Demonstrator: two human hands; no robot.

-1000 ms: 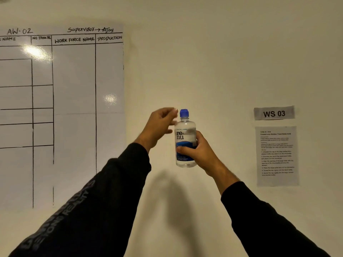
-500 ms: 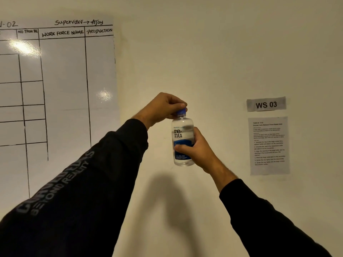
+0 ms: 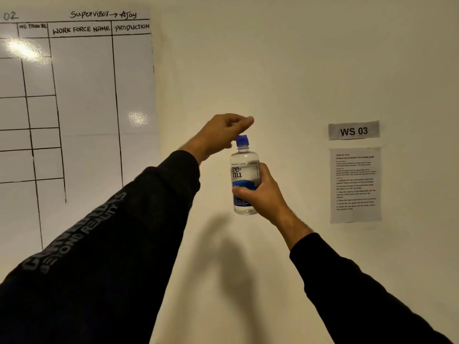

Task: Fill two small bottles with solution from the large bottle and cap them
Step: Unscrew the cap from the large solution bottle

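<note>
A whiteboard [image 3: 82,95] hangs on the wall [image 3: 273,58] at the left. It has black lines and hand-written words along its top, such as "WORK FORCE NAME" and "PRODUCTION". Two bright spots of light shine on it.

The left sleeve [image 3: 99,256] is black with grey letters on it. It reaches up from the bottom left corner. The left hand [image 3: 221,134] is just above the blue cap [image 3: 242,141] of the bottle [image 3: 244,175]. Its fingers are curled down over the cap. I cannot tell if they squeeze the cap or only sit close over it.

The bottle is in the middle, held up in the air in front of the wall. It stands upright. It is clear, with a white and blue label that says "renu". The right hand [image 3: 263,194] grips it tight around the lower half, fingers wrapped round the label. The right sleeve [image 3: 360,294] is black too and comes from the bottom right corner.

A dark shadow [image 3: 231,256] falls on the wall below the bottle.

On the right of the wall a grey sign [image 3: 354,130] says "WS 03". Just under it is a paper [image 3: 355,184] with small print, too tiny to read.
</note>
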